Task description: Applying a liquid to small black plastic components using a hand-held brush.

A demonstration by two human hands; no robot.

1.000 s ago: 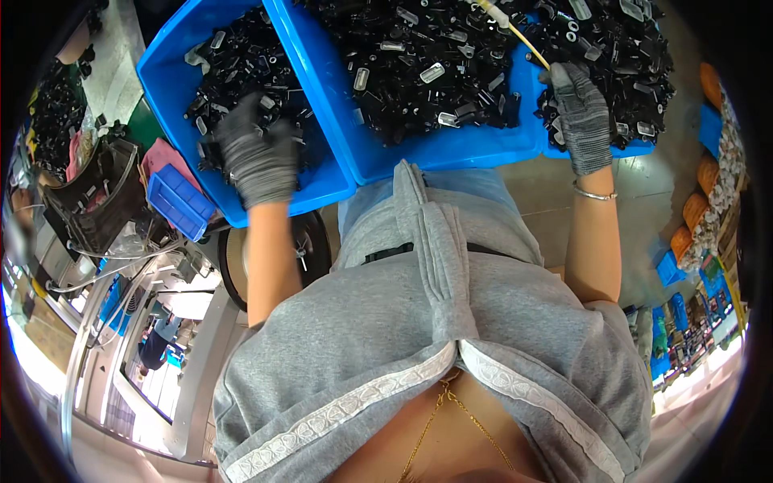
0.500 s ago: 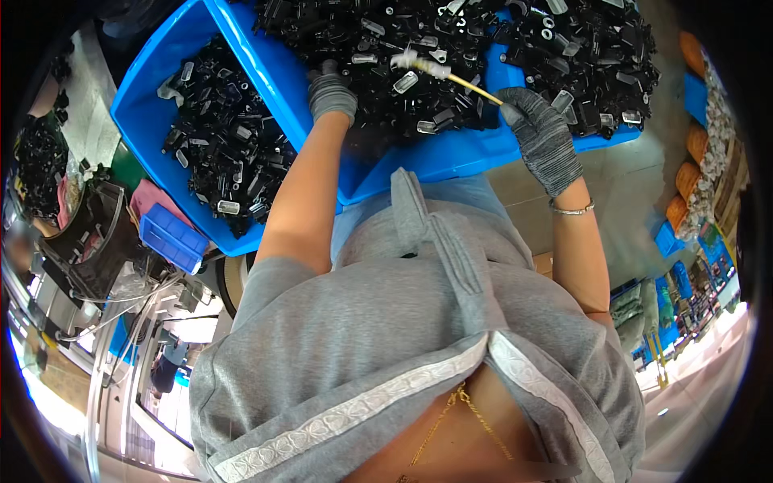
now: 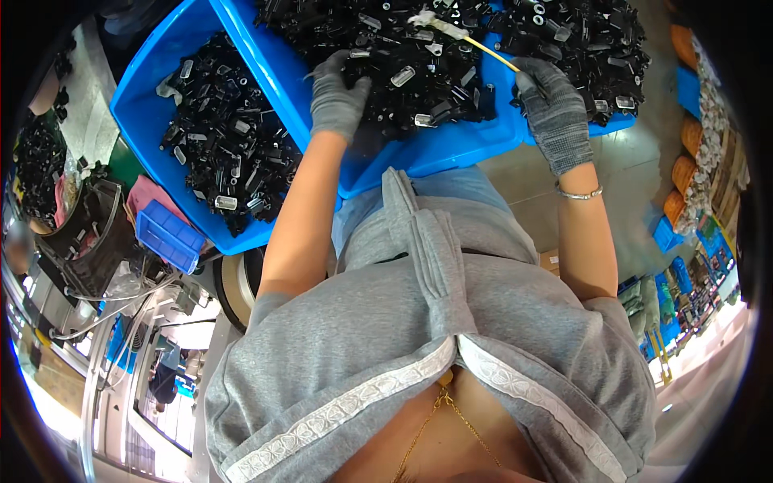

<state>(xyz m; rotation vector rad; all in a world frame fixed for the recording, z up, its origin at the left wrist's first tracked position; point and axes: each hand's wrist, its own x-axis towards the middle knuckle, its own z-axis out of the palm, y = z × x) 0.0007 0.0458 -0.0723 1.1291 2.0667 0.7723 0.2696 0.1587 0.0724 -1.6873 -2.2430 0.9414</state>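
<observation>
My right hand (image 3: 554,109), in a grey knit glove, is closed on a thin yellowish stick with a white wrapped tip (image 3: 493,53). The tip points up and left, over a heap of small black parts (image 3: 403,101) mixed with shiny metal pieces. My left hand (image 3: 338,95), gloved alike, is at the left side of that heap beside the blue bin wall. Its fingers curve and its thumb stands apart from them, with a gap between. Its fingertips are close to a metal-faced part in the heap. The heap lies in a blue bin (image 3: 451,154) in front of me.
Left of it, another blue bin (image 3: 133,95) holds more black parts. A further pile of such parts (image 3: 600,48) lies at the right. A small blue tray (image 3: 169,236) sits at the left, near a dark container (image 3: 84,233). Orange rolled shapes (image 3: 683,175) line the far right.
My right hand and the stick have shifted up and slightly right. My left hand has turned and drawn back from the parts, its thumb now apart from its fingers.
</observation>
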